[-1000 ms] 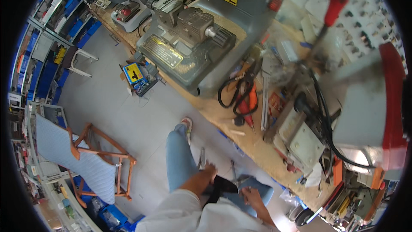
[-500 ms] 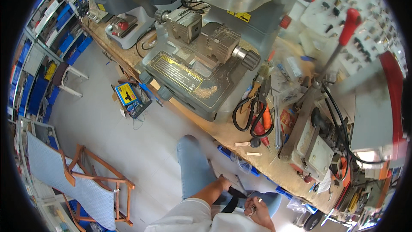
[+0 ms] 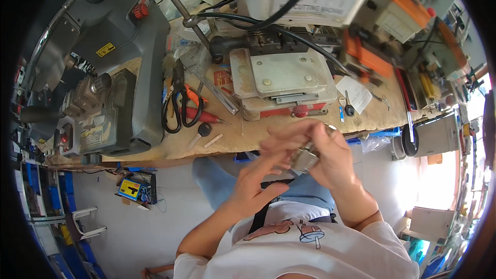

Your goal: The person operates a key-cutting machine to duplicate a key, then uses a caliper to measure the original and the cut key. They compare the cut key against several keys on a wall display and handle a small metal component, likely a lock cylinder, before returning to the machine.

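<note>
My right hand (image 3: 333, 157) is closed around a small silver metal piece (image 3: 305, 160). The piece looks blocky, and its exact kind cannot be made out. Close on its left is my left hand (image 3: 258, 175), fingers stretched and thumb apart, its fingertips near the piece; whether they touch it is unclear. Both hands are above my lap, in front of the bench edge. On the bench beyond lie a black-headed key (image 3: 205, 130) and a short pale metal strip (image 3: 213, 140).
A light-topped machine (image 3: 289, 75) with a red knob stands behind my hands, a grey machine (image 3: 147, 77) to the left. Black-handled scissors (image 3: 181, 106) and a red screwdriver (image 3: 204, 115) lie between them. Another black-headed key (image 3: 349, 108) lies near white paper (image 3: 360, 93) on the right.
The view has swung to the right along the bench. My hands have risen from low over my lap and come together near the bench edge, with the metal piece now visible.
</note>
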A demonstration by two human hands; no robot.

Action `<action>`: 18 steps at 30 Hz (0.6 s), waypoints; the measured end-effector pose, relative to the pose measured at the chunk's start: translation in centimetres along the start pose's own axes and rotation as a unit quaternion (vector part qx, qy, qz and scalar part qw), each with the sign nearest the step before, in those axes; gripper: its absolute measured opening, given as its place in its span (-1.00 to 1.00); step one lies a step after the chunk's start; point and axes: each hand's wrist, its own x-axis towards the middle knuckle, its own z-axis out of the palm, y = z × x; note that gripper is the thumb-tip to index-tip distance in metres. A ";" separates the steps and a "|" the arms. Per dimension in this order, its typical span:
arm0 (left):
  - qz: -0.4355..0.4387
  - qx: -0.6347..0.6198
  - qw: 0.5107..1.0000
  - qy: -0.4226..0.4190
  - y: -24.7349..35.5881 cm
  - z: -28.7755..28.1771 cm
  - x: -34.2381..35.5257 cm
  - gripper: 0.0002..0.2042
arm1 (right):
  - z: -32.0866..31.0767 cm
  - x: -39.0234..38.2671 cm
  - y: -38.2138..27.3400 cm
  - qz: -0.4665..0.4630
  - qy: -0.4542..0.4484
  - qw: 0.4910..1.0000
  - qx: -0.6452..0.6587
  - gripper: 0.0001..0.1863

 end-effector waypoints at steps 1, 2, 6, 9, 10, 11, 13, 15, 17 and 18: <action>-0.020 -0.012 1.000 0.010 1.0 0.5 1.3 -0.78 | 0.1 0.4 -0.3 -0.010 -0.019 0.998 -0.057 -0.49; -0.040 -0.024 0.999 0.021 1.7 1.3 2.5 -0.77 | 0.5 0.6 -0.4 -0.029 -0.028 0.992 -0.119 -0.49; -0.135 0.005 0.990 -0.038 1.6 0.8 3.1 -0.82 | 0.6 1.7 -0.2 -0.147 -0.016 0.917 -0.370 -0.53; -0.067 -0.007 0.995 0.080 2.0 0.4 1.6 -0.85 | -0.8 0.9 -0.7 -0.191 0.040 0.922 -0.335 -0.70; -0.039 -0.038 0.991 0.122 2.2 -0.2 1.9 -0.86 | -1.6 1.1 -1.4 -0.271 0.078 0.892 -0.354 -0.70; 0.057 -0.001 0.985 0.164 2.1 -1.6 2.2 -0.86 | -2.9 1.2 -2.0 -0.344 0.137 0.837 -0.404 -0.65; 0.197 0.092 0.950 0.222 3.2 -4.1 4.1 -0.87 | -4.1 2.2 -3.8 -0.382 0.238 0.743 -0.495 -0.56; 0.213 0.187 0.931 0.228 6.0 -5.4 7.3 -0.86 | -4.1 4.3 -5.5 -0.352 0.231 0.647 -0.635 -0.53; 0.163 0.250 0.936 0.188 8.0 -5.5 9.7 -0.85 | -5.3 4.7 -5.6 -0.291 0.196 0.621 -0.701 -0.64; 0.185 0.297 0.922 0.168 8.6 -5.8 10.3 -0.85 | -5.0 4.1 -5.9 -0.259 0.163 0.679 -0.667 -0.69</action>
